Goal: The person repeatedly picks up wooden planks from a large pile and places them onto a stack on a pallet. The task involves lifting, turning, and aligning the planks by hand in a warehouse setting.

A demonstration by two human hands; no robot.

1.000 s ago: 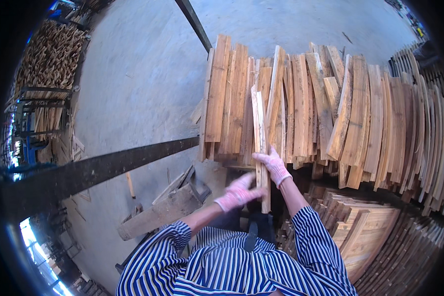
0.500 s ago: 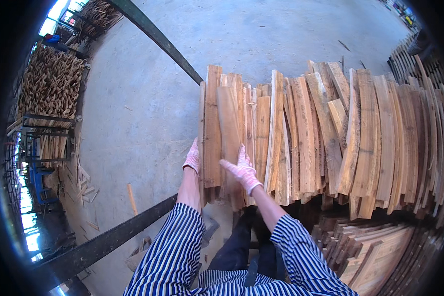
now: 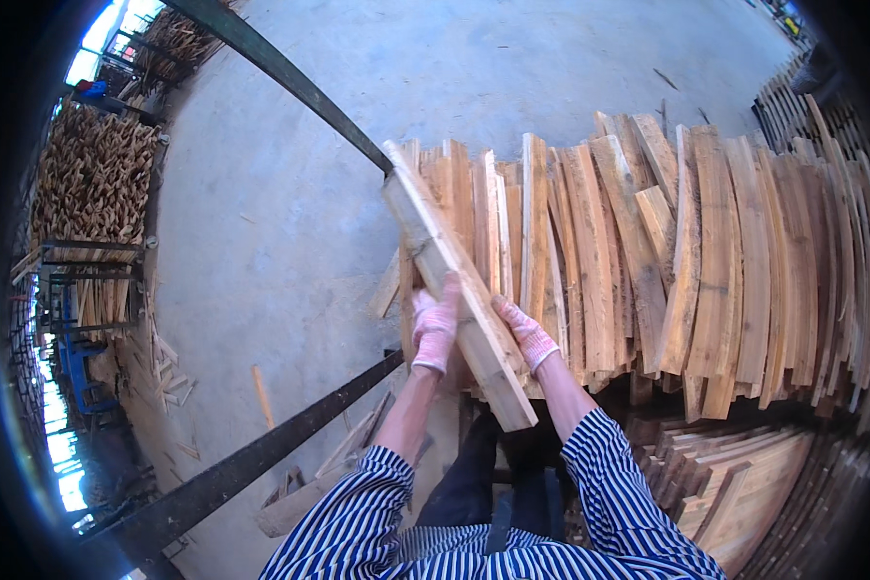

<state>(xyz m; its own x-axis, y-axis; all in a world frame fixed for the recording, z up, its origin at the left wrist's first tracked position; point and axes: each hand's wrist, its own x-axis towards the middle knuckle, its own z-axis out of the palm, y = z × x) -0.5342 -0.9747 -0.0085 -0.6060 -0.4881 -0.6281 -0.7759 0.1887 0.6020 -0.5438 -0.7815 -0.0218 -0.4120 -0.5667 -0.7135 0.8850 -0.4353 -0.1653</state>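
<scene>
A pale wooden plank [image 3: 483, 343] is tilted across the near left end of a long row of boards, its far end leaning left and its near end toward my body. My left hand [image 3: 436, 327] wraps the plank's left side, thumb lying over its face. On the opposite edge, my right hand [image 3: 527, 333] grips it with the fingertips against the wood; part of those fingers is hidden. Both hands wear pinkish knit gloves. Right of the plank, the boards [image 3: 590, 261] stand side by side, packed closely.
A dark metal bar [image 3: 290, 87] slants in from the far left, and another bar [image 3: 251, 454] crosses at lower left. More boards [image 3: 735, 493] are stacked below the row at right. Wood scraps [image 3: 169, 377] lie on the concrete floor beside a large pile of sticks [image 3: 97, 174].
The plank is now held between both hands and has swung to a slant. My left hand has moved right onto it, and my right hand has shifted to its right edge.
</scene>
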